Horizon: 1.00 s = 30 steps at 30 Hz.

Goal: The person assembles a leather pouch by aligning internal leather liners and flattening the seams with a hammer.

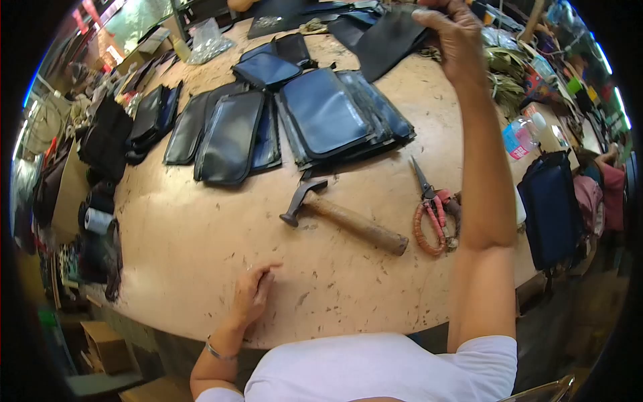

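My right hand point(454, 33) reaches to the far side of the table and pinches the edge of a dark leather-like piece point(388, 43). Near the front edge my left hand point(254, 291) rests on the wooden table point(174, 254), its fingers loosely curled; what it may hold is hidden. Between the hands lie a hammer point(355, 221) with a wooden handle and scissors point(432, 214) with wrapped orange and pink handles. Beyond them are stacks of black pouches point(231, 137) and dark blue, glossy pouches point(325, 114).
A clear plastic bag point(207, 41) stands at the back left. Dark pouches point(151, 117) and thread spools point(98, 221) line the left side. On the right are a bottle point(524, 137) and a dark blue case point(552, 211). Part of another person's hand point(240, 5) shows at the top.
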Motion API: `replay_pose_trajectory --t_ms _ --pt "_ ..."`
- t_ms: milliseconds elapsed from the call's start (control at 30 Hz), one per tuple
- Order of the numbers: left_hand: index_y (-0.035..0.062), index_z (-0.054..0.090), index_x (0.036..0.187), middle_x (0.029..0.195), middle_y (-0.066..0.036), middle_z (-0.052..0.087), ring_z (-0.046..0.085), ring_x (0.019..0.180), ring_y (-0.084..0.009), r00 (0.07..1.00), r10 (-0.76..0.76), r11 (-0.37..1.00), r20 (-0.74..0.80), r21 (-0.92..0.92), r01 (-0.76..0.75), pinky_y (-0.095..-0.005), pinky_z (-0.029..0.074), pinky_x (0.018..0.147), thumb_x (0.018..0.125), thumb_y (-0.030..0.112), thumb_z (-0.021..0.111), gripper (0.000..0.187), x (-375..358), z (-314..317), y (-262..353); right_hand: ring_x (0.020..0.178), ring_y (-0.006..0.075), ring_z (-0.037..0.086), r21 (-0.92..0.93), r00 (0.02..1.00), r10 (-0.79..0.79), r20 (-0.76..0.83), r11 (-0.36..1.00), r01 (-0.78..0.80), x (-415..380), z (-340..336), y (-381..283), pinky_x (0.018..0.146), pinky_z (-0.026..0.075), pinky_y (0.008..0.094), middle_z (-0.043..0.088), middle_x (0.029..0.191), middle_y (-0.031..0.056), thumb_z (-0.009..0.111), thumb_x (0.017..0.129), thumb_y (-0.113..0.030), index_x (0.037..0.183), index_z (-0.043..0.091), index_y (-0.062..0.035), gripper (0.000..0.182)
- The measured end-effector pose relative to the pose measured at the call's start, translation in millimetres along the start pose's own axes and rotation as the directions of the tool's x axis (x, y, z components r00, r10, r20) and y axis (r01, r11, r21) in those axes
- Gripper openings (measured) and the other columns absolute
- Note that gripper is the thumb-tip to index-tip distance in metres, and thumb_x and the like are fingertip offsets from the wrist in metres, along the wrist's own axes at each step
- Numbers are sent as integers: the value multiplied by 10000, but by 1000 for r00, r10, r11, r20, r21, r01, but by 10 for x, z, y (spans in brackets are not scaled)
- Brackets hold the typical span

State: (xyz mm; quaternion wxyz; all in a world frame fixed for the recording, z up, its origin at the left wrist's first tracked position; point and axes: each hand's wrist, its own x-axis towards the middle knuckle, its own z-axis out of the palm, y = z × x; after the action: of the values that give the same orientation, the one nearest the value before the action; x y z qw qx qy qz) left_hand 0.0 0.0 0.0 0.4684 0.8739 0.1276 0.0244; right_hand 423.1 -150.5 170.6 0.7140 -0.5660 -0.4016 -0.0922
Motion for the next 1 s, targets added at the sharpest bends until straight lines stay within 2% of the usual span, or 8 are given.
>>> replay_pose_trajectory --t_ms 100,300,467,600,733,767,900,1000 --pt "57 502 1147 1177 -117 439 494 1004 -192 992 85 989 -90 -115 -95 -276 438 754 822 -8 508 332 173 89 162 763 219 520 -24 991 -68 117 997 71 -464 294 -815 738 428 302 545 858 60 707 730 -138 944 573 -49 268" --pt "41 442 1163 1101 -86 448 487 927 -163 960 201 649 -193 -708 -278 -303 485 756 864 172 524 337 182 -70 652 631 158 542 2 722 -330 607 910 414 -2003 792 -1329 529 444 246 541 816 78 682 699 -103 846 562 -13 210" --pt "36 474 952 861 -21 459 471 760 -72 983 47 864 -176 -487 -128 -204 458 628 789 81 630 229 176 -30 720 572 162 490 107 563 -426 708 853 511 -2865 975 -1300 462 422 256 471 816 82 672 724 -185 859 550 -8 254" --pt "25 475 921 835 -2 467 454 758 -56 990 9 906 -144 -419 -69 -190 427 640 781 51 638 216 116 80 711 557 147 504 105 614 -359 702 906 410 -2961 943 -1314 500 448 241 510 881 102 674 772 -227 937 570 -4 296" --pt "31 465 931 879 -2 453 446 756 -53 990 -8 732 -142 -675 -90 -182 405 672 789 21 614 206 59 149 617 746 184 597 285 733 29 679 910 -300 -2952 866 -1197 618 495 287 533 1071 170 560 862 -340 1092 533 21 428" --pt "32 463 937 888 -2 449 443 752 -52 989 -5 671 -148 -734 -107 -180 401 670 792 13 607 206 49 165 589 824 171 573 156 609 258 750 826 -542 -2844 796 -1194 641 480 270 525 1078 149 475 881 -446 1086 546 19 513" --pt "49 452 958 967 -40 436 428 793 -52 924 196 838 -327 -433 -331 -172 379 678 791 -81 516 221 40 172 639 732 140 550 83 633 112 766 960 -269 -2882 869 -1059 624 456 249 534 1020 132 405 904 -455 1019 573 6 504" --pt "49 448 958 998 -56 433 418 795 -54 932 168 760 -322 -559 -331 -170 371 679 764 -136 471 270 -12 188 720 700 191 555 45 642 151 751 959 -278 -2873 824 -1016 615 451 285 531 946 121 464 897 -360 967 559 -18 362"
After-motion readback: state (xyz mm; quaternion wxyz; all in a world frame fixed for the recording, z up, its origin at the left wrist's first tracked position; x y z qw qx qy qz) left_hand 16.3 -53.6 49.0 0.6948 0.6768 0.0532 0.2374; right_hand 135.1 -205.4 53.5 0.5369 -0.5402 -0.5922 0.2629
